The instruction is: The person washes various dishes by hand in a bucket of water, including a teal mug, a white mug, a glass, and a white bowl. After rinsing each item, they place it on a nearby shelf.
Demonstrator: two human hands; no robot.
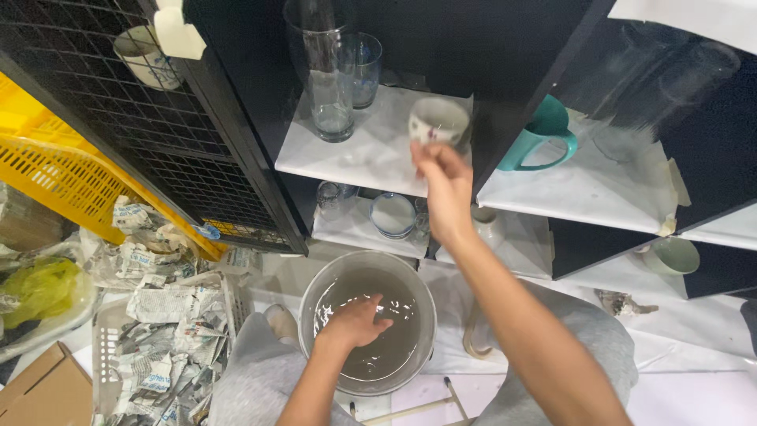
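At the far left we see a yellow slatted plastic crate leaning behind a black wire mesh panel, and below them a heap of crumpled newspaper sheets spilling over a pale plastic basket on the floor. Moving right, our left hand dips into the round grey plastic bucket of cloudy water that sits between our knees; its fingers are loosely curled and partly under the surface, and we cannot tell whether they hold anything. Above the bucket, on the white-lined shelf of a black cabinet, stand two tall clear drinking glasses. Just right of them, our right hand reaches up to the shelf edge, its fingers pinching the rim of a small white ceramic cup with a faint printed pattern, which rests at the front of that shelf. Further right, in the next compartment, a teal ceramic mug lies on its side, and lower down sits a pale green bowl.
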